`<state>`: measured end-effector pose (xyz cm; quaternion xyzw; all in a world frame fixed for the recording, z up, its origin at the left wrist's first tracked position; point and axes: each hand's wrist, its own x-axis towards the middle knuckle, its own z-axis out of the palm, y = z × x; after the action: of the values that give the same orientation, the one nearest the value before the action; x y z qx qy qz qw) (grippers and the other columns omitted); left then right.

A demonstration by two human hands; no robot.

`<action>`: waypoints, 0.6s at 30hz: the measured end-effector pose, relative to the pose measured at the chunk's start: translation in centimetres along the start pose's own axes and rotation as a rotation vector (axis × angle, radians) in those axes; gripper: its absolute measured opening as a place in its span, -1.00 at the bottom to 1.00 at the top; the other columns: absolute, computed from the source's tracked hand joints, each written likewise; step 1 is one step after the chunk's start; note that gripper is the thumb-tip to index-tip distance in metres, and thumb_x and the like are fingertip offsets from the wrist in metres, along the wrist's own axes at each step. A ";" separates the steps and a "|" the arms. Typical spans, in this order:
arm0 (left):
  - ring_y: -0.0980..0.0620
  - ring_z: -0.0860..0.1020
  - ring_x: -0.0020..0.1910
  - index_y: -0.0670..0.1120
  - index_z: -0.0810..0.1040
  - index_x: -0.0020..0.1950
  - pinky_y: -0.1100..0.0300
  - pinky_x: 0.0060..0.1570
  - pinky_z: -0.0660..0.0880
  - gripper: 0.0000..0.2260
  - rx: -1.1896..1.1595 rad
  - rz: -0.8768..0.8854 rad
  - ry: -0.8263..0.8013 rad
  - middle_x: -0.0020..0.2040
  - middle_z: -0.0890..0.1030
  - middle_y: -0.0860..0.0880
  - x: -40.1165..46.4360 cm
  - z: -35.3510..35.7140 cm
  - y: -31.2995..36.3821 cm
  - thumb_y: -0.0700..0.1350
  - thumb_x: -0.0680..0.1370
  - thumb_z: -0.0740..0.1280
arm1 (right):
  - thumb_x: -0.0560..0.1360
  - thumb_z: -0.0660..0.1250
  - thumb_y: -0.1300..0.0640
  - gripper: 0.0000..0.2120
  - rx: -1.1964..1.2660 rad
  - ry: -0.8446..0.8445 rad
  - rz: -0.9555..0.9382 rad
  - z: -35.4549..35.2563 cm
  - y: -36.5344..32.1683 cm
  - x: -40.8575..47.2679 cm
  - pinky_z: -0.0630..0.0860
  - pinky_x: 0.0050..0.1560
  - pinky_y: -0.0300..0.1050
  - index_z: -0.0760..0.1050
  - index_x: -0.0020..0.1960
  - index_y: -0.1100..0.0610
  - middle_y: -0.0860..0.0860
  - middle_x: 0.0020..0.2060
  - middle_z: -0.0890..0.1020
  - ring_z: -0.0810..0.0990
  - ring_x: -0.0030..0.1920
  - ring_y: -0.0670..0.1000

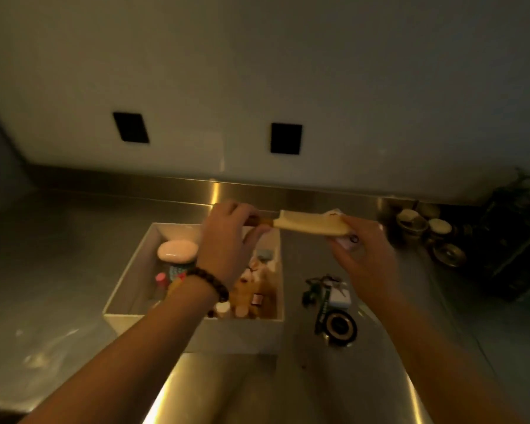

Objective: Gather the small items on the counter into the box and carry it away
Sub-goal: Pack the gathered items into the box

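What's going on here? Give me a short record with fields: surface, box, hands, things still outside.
surface: steel counter
box: white box, open, holding a pink soap and small bottles
left hand: grips the dark end of a pale flat item above the box
right hand: holds its other end
still outside: keys, small white case, round compact, right of the box

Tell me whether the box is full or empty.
Partly filled: the white box holds a pink oval item and small bottles, floor still showing.

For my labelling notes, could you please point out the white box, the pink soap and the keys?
white box (193, 332): head view, near front wall.
pink soap (177, 251): head view, top face.
keys (317, 284): head view, the bunch's middle.
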<state>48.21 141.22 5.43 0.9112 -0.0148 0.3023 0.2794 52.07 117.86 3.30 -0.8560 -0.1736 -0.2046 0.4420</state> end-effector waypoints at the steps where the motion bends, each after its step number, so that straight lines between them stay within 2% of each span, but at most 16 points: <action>1: 0.04 0.40 0.00 0.01 0.54 0.01 0.08 0.00 0.40 -0.81 0.012 -0.055 0.011 -0.04 0.43 0.08 -0.3 -1.4 -2.0 0.06 0.46 0.32 | 0.43 0.43 0.15 -0.59 0.013 -0.031 -0.012 1.5 -0.8 0.4 0.31 -0.02 -0.42 0.47 0.25 0.03 -0.10 0.08 0.49 0.45 0.01 -0.22; 5: 0.04 0.40 -0.01 0.01 0.52 -0.01 0.02 0.02 0.32 -0.85 0.168 -0.257 0.036 -0.06 0.39 0.11 -2.4 -5.8 -9.6 0.03 0.48 0.34 | 0.42 0.43 0.07 -0.55 0.092 -0.239 0.074 7.8 -3.2 0.6 0.31 -0.06 -0.42 0.44 0.27 0.07 -0.06 0.10 0.47 0.44 0.07 -0.13; 7: 0.02 0.42 -0.01 0.00 0.52 -0.02 0.02 0.04 0.29 -0.86 0.203 -0.344 0.040 -0.06 0.40 0.10 -3.5 -7.2 -12.3 0.02 0.48 0.33 | 0.42 0.43 0.05 -0.55 0.100 -0.393 0.097 10.5 -3.9 0.4 0.37 -0.01 -0.38 0.42 0.28 0.03 -0.08 0.13 0.45 0.43 0.10 -0.12; 9: 0.03 0.43 -0.02 0.01 0.53 -0.03 0.01 0.06 0.30 -0.87 0.223 -0.380 0.049 -0.07 0.42 0.10 -4.4 -8.1 -14.2 0.01 0.48 0.34 | 0.41 0.43 0.06 -0.53 0.084 -0.556 0.100 12.6 -4.2 0.3 0.43 0.16 -0.18 0.39 0.28 -0.03 -0.06 0.22 0.43 0.42 0.19 -0.07; 11: 0.05 0.43 -0.03 0.02 0.52 -0.03 0.04 0.07 0.29 -0.88 0.233 -0.383 0.042 -0.07 0.44 0.09 -4.9 -8.5 -15.3 0.02 0.49 0.34 | 0.40 0.43 0.02 -0.52 -0.018 -0.693 0.071 13.8 -4.2 0.3 0.39 0.21 -0.13 0.38 0.27 -0.12 -0.07 0.28 0.41 0.38 0.24 -0.07; 13: 0.08 0.42 -0.03 0.03 0.52 -0.03 0.09 0.06 0.27 -0.87 0.221 -0.372 0.030 -0.07 0.46 0.09 -5.1 -8.5 -15.9 0.03 0.48 0.34 | 0.39 0.42 -0.05 -0.59 -0.133 -0.794 0.026 14.3 -4.3 0.4 0.36 0.22 -0.11 0.38 0.17 -0.29 -0.11 0.28 0.41 0.37 0.27 -0.07; 15: 0.10 0.41 -0.04 0.02 0.52 -0.03 0.13 0.05 0.25 -0.86 0.210 -0.355 0.022 -0.07 0.47 0.09 -5.0 -8.3 -16.1 0.04 0.48 0.34 | 0.37 0.43 -0.09 -0.62 -0.114 -0.796 0.030 14.5 -4.8 0.8 0.35 0.28 -0.03 0.35 0.06 -0.40 -0.17 0.27 0.39 0.33 0.32 -0.06; 16: 0.10 0.41 -0.05 0.02 0.52 -0.03 0.13 0.04 0.24 -0.86 0.206 -0.344 0.021 -0.07 0.46 0.09 -5.0 -8.2 -16.1 0.04 0.48 0.34 | 0.36 0.45 -0.09 -0.56 -0.069 -0.739 0.046 14.5 -5.3 1.0 0.35 0.30 0.01 0.33 0.12 -0.39 -0.17 0.29 0.36 0.31 0.35 -0.05; 18: 0.11 0.40 -0.07 0.03 0.52 -0.05 0.14 0.02 0.25 -0.87 0.185 -0.321 0.022 -0.10 0.44 0.12 -4.6 -8.0 -16.0 0.05 0.47 0.34 | 0.36 0.45 -0.09 -0.31 -0.009 -0.585 0.039 14.6 -6.3 1.8 0.31 0.31 0.00 0.20 0.39 -0.22 -0.12 0.41 0.25 0.23 0.39 -0.06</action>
<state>43.24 158.25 0.10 0.9203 0.1620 0.2640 0.2392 53.51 133.64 0.86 -0.8837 -0.2761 0.0586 0.3733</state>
